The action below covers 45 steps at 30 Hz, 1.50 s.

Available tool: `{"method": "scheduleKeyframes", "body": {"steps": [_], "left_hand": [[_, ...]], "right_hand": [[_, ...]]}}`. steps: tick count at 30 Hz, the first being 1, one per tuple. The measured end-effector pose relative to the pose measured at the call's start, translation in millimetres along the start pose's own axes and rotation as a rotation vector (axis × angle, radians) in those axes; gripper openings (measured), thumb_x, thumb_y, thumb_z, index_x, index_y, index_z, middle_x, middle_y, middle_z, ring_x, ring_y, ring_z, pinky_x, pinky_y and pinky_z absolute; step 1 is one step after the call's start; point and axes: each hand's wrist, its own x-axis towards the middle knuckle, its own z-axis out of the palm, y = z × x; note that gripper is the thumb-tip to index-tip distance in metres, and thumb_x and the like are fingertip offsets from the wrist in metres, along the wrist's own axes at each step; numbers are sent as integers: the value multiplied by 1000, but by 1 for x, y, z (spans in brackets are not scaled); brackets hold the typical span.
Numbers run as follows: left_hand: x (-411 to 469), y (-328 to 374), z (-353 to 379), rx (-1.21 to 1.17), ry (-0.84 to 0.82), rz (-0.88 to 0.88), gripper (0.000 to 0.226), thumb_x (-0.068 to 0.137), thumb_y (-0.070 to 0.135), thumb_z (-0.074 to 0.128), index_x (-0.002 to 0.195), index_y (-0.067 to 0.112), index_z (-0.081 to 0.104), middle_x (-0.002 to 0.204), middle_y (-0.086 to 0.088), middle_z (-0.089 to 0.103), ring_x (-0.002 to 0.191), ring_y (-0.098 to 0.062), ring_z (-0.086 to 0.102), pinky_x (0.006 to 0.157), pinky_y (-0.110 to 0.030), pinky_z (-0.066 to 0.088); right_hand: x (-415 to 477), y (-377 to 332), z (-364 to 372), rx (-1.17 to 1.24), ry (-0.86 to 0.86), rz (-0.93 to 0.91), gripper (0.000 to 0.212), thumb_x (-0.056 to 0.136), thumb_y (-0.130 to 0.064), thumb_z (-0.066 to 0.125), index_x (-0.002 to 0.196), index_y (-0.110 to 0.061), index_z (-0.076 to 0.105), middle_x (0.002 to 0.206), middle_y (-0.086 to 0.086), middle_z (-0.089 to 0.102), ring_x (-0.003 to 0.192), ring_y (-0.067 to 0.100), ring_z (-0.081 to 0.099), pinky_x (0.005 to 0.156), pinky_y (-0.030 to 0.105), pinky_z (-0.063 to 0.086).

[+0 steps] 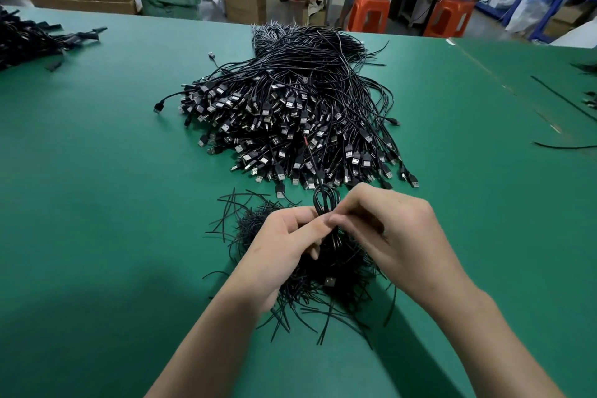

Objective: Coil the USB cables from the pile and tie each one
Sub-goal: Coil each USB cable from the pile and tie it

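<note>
I hold the coiled cable (pixel 326 200) between my left hand (pixel 284 236) and right hand (pixel 387 229), and the grip of each is pinched on its waist. It is above the heap of ties (pixel 342 297) by the near edge of the desk (pixel 97 203), just in front of the big cable pile (pixel 290 113) in the middle. The tie itself I cannot see between the fingers, so I judge the left grip should press the loops flat together while the right twists the tie close around the waist, so that no loop slips out.
</note>
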Motion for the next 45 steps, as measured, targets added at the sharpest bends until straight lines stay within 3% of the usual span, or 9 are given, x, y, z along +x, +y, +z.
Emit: {"method": "scheduleKeyframes", "body": {"steps": [3,7,13,17,25,30,35,37,45], "left_hand": [[1,-2,7,11,42,52,24,89,50,68,96,30,80,73,9,60,72,-15,47,76,-26,44],[2,-3,9,99,122,88,21,90,51,64,93,37,79,66,18,58,69,-11,48,69,-18,44],[2,-1,8,43,120,51,20,92,42,63,87,34,81,73,5,62,72,-18,49,78,-38,44],[1,-2,9,53,112,49,18,94,40,64,89,34,80,72,11,64,72,-15,52,75,-30,47],[0,-4,18,249,336,315,11,98,21,71,93,28,79,79,12,63,57,0,51,54,-11,39],[-2,-4,16,265,283,339,28,100,21,56,112,32,79,105,14,78,102,-10,73,79,-24,56],[0,2,14,23,254,251,24,92,44,67,106,31,82,99,-1,81,92,-22,76,71,-25,59],[1,1,11,-65,261,231,15,86,30,81,101,28,83,98,-2,81,88,-14,76,74,-19,57],[4,-1,11,-22,184,257,72,87,-4,78,140,39,57,115,5,76,105,-10,71,94,-19,53]], "right_hand": [[3,-3,2,170,86,182,14,94,-18,70,84,-23,62,72,-10,62,65,10,58,59,17,42],[4,-3,11,420,104,410,17,93,-16,71,82,-27,64,69,0,62,62,13,56,60,26,44],[-5,-6,13,273,80,233,13,91,-17,76,88,-27,68,82,-17,68,74,8,65,67,10,43],[-3,-4,13,222,119,309,18,92,-15,74,81,-25,63,72,-12,64,63,10,60,59,14,42],[2,-13,23,870,254,758,15,99,-7,63,84,-7,62,59,1,55,46,6,39,44,15,33],[2,-12,18,1017,331,782,14,99,-8,61,86,-7,60,60,2,54,44,7,32,42,16,26],[0,-14,20,989,326,780,15,99,-9,62,85,-8,61,59,1,54,44,7,34,43,16,28],[-1,-15,23,962,326,786,15,99,-9,63,84,-9,62,58,0,54,44,6,36,43,16,31],[-9,-10,27,1057,347,837,16,99,-10,62,83,-10,62,61,3,54,43,8,30,42,17,27]]}}
